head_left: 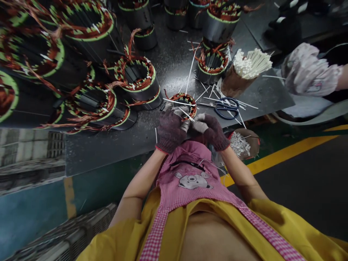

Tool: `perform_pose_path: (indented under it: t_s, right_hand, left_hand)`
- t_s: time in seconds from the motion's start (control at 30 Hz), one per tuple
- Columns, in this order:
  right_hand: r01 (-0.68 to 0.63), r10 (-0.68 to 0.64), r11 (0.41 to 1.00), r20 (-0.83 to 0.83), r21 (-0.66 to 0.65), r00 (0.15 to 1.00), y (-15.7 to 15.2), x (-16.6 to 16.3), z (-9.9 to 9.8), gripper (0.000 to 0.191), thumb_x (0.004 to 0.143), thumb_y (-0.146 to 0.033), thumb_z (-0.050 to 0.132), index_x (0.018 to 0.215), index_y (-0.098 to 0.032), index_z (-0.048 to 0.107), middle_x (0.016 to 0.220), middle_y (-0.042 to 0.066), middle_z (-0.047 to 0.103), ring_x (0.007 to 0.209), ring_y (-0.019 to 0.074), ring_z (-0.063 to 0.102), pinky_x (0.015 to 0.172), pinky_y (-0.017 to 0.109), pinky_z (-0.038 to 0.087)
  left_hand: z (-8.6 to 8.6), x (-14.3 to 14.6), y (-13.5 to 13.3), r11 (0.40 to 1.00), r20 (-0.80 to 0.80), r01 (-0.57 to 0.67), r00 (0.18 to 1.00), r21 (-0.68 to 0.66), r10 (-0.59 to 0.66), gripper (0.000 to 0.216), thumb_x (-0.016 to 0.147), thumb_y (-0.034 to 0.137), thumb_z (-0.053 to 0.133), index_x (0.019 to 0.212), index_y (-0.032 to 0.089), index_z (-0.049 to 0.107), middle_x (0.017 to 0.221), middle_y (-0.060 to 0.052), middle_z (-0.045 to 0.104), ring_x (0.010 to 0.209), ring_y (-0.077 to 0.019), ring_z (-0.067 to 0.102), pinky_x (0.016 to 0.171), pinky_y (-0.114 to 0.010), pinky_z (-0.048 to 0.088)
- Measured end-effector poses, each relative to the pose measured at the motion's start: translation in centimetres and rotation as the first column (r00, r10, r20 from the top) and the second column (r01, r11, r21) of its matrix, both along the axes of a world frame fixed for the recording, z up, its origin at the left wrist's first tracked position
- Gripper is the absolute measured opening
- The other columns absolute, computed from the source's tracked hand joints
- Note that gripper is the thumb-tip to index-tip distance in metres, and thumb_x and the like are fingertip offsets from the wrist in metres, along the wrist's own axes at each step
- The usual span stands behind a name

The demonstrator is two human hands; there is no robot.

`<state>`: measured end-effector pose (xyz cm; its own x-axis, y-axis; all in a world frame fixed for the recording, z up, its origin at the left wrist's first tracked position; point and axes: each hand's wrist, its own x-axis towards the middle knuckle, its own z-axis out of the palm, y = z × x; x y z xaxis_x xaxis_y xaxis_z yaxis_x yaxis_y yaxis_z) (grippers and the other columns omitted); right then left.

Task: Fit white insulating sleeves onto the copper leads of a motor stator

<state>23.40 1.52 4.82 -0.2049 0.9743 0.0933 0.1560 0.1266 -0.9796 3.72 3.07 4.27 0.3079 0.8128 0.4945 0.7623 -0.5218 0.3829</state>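
A small motor stator (193,102) with copper windings stands on the dark bench in front of me. My left hand (172,127), in a dark glove with grey fingertips, is curled over its near left rim. At the near right rim, my right hand (209,128), gloved alike, has its fingers pinched together at the end of a white cable tie (186,113). A second white cable tie (174,101) lies across the top of the stator. My fingers hide the stator's near side. Blue-handled scissors (227,108) lie just right of it, among loose cable ties.
Bigger stators (138,78) crowd the left, some stacked. A brown holder (236,81) full of cable ties stands at right, beside another stator (212,65). Below the bench edge, a container (244,143) holds white offcuts. Another person's sleeve (310,70) and dark glove are at far right.
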Motion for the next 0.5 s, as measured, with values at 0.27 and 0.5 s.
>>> perform_pose_path:
  t_s: [0.27,0.5]
  right_hand:
    - [0.151,-0.160,0.985,0.121,0.078,0.980,1.5,4.1,0.8,0.032,0.100,-0.053,0.066,0.113,-0.028,0.082,0.105,0.006,0.082,0.098,0.0264,0.076,0.092,0.045,0.064]
    - [0.317,-0.185,0.945,0.934,0.083,0.307,5.1,12.4,2.7,0.040,0.101,-0.033,0.059,0.128,-0.020,0.087,0.132,0.018,0.084,0.124,0.0389,0.075,0.108,0.050,0.058]
  left_hand:
    - [1.1,0.5,0.3,0.999,0.137,0.026,0.990,0.031,-0.030,0.012,0.099,0.031,0.083,0.106,0.023,0.076,0.106,-0.007,0.082,0.111,-0.0305,0.078,0.115,-0.057,0.059]
    - [1.2,2.2,0.4,0.991,0.240,-0.127,0.964,0.032,0.116,0.004,0.097,0.025,0.077,0.094,0.023,0.077,0.094,-0.008,0.080,0.102,-0.0299,0.077,0.110,-0.056,0.061]
